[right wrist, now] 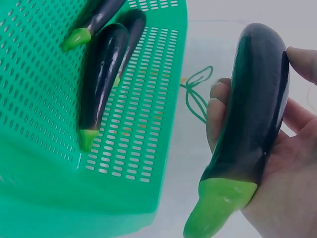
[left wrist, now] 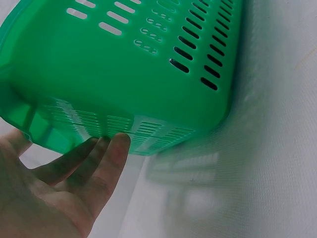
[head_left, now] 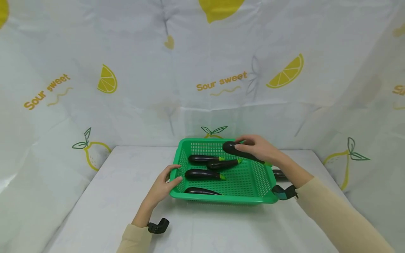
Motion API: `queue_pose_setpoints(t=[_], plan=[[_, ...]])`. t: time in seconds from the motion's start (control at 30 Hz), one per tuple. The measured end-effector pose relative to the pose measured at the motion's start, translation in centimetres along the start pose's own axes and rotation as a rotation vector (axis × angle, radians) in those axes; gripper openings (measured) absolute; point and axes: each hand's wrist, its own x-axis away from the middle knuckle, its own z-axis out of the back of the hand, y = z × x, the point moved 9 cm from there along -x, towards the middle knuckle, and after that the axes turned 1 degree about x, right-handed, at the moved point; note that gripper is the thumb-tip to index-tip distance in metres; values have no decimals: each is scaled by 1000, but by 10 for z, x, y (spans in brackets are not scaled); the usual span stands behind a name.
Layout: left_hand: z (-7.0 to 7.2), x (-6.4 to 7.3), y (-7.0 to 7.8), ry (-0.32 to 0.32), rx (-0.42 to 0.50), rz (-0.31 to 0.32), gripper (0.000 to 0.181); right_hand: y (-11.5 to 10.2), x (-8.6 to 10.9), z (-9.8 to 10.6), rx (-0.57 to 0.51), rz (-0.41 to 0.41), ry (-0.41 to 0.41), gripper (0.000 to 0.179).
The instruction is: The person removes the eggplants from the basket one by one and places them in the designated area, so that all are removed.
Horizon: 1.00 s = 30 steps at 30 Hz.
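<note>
A dark purple eggplant (head_left: 234,149) with a green stem end is in my right hand (head_left: 257,149), above the back right part of a green plastic basket (head_left: 227,199). In the right wrist view the held eggplant (right wrist: 250,104) lies across the palm, gripped between thumb and fingers. My left hand (head_left: 161,186) is at the basket's left side, thumb and index finger spread at the rim. The left wrist view has its other fingers (left wrist: 111,166) nearly straight against the slotted wall. Inside the basket lie several eggplants, among them a middle one (head_left: 202,174) and one by the front wall (head_left: 200,190).
Another eggplant (head_left: 280,175) lies on the white table (head_left: 126,175) right of the basket, partly hidden by the right arm. A white cloth (head_left: 152,91) with lemon prints hangs behind the table and at both sides.
</note>
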Motion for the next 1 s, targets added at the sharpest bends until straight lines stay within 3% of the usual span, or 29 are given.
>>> queue_pose_setpoints(t=[0.63,1.0], plan=[[1,1,1,-2,-4,-21,49,13,40,31,32,32,42,38],[0,0,-3,-11,18,12,48,20,61,41,69,56,65,37]])
